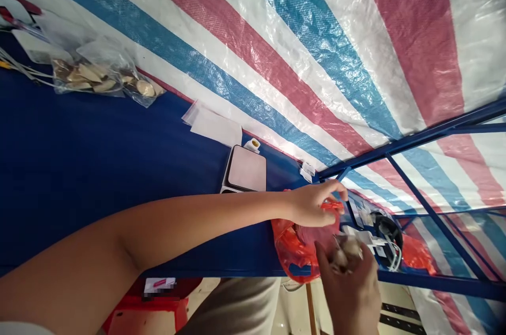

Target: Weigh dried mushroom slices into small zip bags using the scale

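My left hand (314,206) reaches across the table to a red plastic bag (292,250), its fingers curled around the bag's upper edge. The bag hangs partly over the table's front edge, and its mouth faces my right hand. My right hand (351,282) is closed around a handful of pale beige and brown pieces (346,255). They are blurred, so their kind is unclear. This hand is just right of the bag and apart from my left hand. What lies inside the bag is mostly hidden.
A flat scale (247,168) stands on the blue table (118,150), near a label roll (253,144) and white sheets (217,125). Clear bags of beige pieces (93,75) lie at the back left. A blue metal frame (419,134) rises on the right; a red stool (150,311) is below.
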`<state>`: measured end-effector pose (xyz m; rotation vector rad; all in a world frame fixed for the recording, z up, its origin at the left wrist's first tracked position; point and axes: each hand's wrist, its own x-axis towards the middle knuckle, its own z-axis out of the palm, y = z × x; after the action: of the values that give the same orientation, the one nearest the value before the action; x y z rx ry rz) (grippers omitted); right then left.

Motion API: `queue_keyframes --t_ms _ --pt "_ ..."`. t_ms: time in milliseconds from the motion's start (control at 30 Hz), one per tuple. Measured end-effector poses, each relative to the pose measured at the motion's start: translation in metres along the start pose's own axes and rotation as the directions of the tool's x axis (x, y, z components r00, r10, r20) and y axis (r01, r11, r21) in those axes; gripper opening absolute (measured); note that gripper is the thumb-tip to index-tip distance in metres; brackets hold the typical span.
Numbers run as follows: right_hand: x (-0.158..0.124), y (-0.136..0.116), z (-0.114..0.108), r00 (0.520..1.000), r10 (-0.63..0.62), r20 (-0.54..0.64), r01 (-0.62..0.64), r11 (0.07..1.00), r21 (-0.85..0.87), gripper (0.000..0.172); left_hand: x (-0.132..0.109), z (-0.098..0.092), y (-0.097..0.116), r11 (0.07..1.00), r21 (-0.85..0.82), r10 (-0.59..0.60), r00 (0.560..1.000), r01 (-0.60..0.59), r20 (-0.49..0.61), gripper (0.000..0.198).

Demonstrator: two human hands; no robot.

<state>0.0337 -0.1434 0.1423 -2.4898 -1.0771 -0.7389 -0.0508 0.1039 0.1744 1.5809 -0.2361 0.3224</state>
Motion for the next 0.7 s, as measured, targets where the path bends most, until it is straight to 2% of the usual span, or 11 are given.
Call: queue_keyframes --t_ms 67,167,233,333,433,500,633,700 --pt "0.028 -0.010 -0.003 0.988 -0.089 0.123 0.102 0.989 -0.107 0.081 -0.007 -0.005 0.002 0.963 0.250 0.075 0.992 -0.099 0.102 0.043" --pt "0.053 -0.022 0.000 0.936 -0.182 0.302 0.205 0.978 -0.045 0.058 -0.009 -0.010 -0.004 0.886 0.439 0.080 0.982 -0.149 0.172 0.042" --pt "0.058 -0.024 0.004 0.924 -0.222 0.311 0.223 0.974 0.032 0.059 -0.006 -0.012 -0.012 0.873 0.459 0.091 0.980 -0.163 0.175 0.047" --pt "0.057 -0.022 0.006 0.936 -0.244 0.254 0.224 0.969 0.104 0.063 -0.002 -0.013 -0.019 0.874 0.451 0.109 0.978 -0.179 0.177 0.055" --pt "0.053 -0.021 0.003 0.941 -0.244 0.235 0.217 0.967 0.132 0.055 -0.003 -0.011 -0.019 0.841 0.515 0.089 0.981 -0.165 0.170 0.060" --pt "0.052 -0.022 -0.001 0.944 -0.223 0.243 0.196 0.972 0.132 0.052 -0.004 -0.008 -0.018 0.824 0.540 0.098 0.982 -0.170 0.160 0.050" --pt "0.050 -0.025 -0.009 0.947 -0.173 0.269 0.130 0.977 0.168 0.051 -0.004 -0.004 -0.018 0.826 0.532 0.133 0.981 -0.188 0.140 0.006" --pt "0.049 -0.025 -0.012 0.954 -0.158 0.253 0.106 0.973 0.207 0.052 -0.002 -0.002 -0.019 0.827 0.526 0.151 0.979 -0.199 0.134 0.006"
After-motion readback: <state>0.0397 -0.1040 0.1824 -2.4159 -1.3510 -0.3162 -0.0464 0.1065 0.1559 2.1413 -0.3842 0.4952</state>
